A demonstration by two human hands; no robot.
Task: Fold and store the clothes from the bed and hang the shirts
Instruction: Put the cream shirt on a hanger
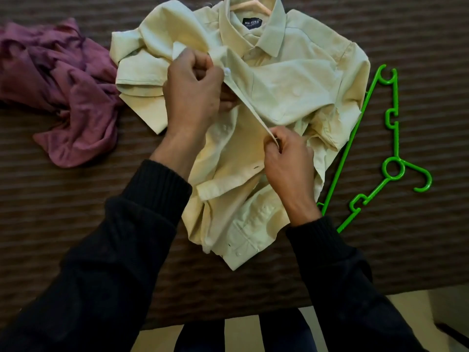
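A pale cream button-up shirt (pixel 299 82) lies crumpled on the bed, collar at the top, with a cream hanger (pixel 250 3) inside the collar. My left hand (pixel 193 92) pinches the shirt's front edge beside a white button (pixel 227 71). My right hand (pixel 286 158) pinches the same placket edge lower down, so the strip runs taut between the two hands. A bright green hanger (pixel 392 148) lies flat on the bed to the right of the shirt, partly under its hem.
A crumpled purple garment (pixel 63 92) lies at the left. The bed has a brown ribbed cover (pixel 418 34); its near edge runs across the bottom, with pale floor (pixel 406 318) and my legs below it.
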